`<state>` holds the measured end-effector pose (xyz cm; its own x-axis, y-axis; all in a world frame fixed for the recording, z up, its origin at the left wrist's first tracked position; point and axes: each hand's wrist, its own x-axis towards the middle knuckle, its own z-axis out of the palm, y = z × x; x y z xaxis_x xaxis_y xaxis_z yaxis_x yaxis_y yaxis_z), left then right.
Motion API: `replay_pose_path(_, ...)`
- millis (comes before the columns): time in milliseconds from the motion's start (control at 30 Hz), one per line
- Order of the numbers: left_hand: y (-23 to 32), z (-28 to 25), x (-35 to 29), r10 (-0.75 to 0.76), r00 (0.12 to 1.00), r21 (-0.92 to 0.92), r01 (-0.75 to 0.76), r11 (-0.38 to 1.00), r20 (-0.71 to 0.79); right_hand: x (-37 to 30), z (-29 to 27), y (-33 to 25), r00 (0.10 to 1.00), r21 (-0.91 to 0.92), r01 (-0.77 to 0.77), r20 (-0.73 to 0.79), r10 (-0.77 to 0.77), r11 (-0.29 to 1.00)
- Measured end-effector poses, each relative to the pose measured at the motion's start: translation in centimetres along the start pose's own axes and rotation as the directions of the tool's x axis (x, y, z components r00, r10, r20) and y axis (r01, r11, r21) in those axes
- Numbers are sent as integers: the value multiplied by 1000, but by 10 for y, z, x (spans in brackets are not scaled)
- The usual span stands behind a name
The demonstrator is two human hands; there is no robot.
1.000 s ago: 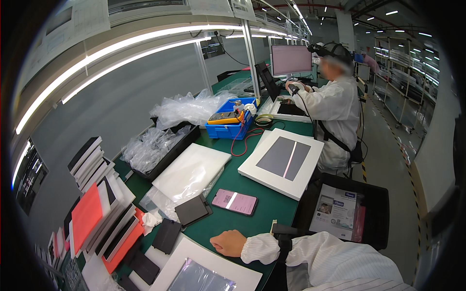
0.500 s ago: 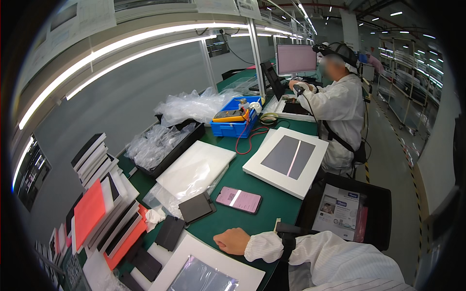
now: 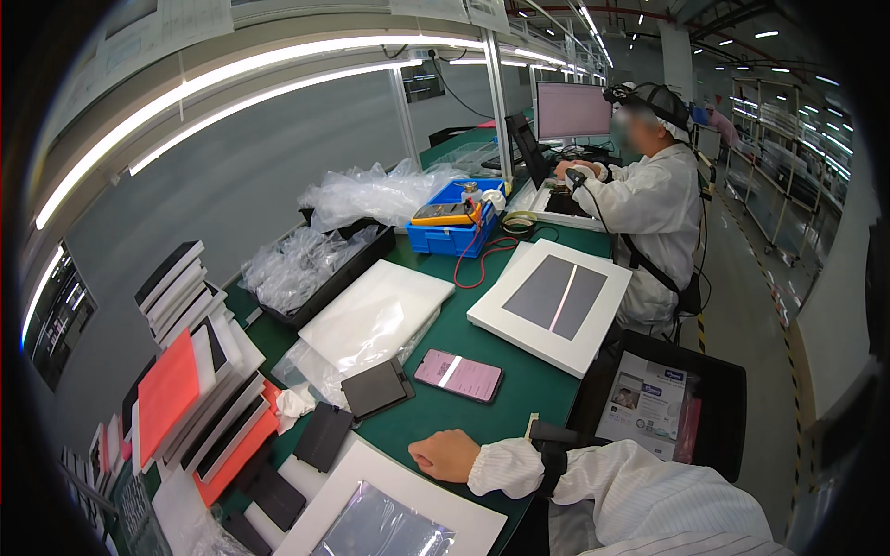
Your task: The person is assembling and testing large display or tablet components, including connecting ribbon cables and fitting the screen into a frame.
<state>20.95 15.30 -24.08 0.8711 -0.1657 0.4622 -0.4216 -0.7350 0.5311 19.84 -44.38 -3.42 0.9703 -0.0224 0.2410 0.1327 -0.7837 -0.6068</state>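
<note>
My right hand (image 3: 445, 456) is curled into a loose fist on the green table, by the edge of a white framed panel (image 3: 459, 507) that has a shiny film-covered screen in its middle. Nothing shows sticking out of the fist. The white sleeve (image 3: 505, 468) has a black strap round it. Just beyond the hand lies a smartphone (image 3: 459, 375) with a lit pink screen. Left of the phone are a dark flat square case (image 3: 377, 393) and a black flat piece (image 3: 324, 437). My left hand is out of view.
Stacked white, black and red boards (image 3: 199, 389) lean at the left. White foam sheets (image 3: 375, 315), a black bin of plastic bags (image 3: 320, 301), a blue tray (image 3: 450, 239) with a yellow meter and another white framed panel (image 3: 501, 315) lie beyond. A co-worker (image 3: 649, 204) sits at the right.
The view has shifted slightly, moving the bench things a little in the picture. My right hand stays in its loose fist at the same place.
</note>
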Motion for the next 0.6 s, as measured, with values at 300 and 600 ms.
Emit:
replay_pose_path(300,252,-36,95,-293,956,-149,291,945,7,-1,-5,4,999,-6,-39,12,40,999)
replay_pose_path(600,257,-37,97,-285,959,-110,284,953,5,-4,-5,3,999,-5,-38,7,38,999)
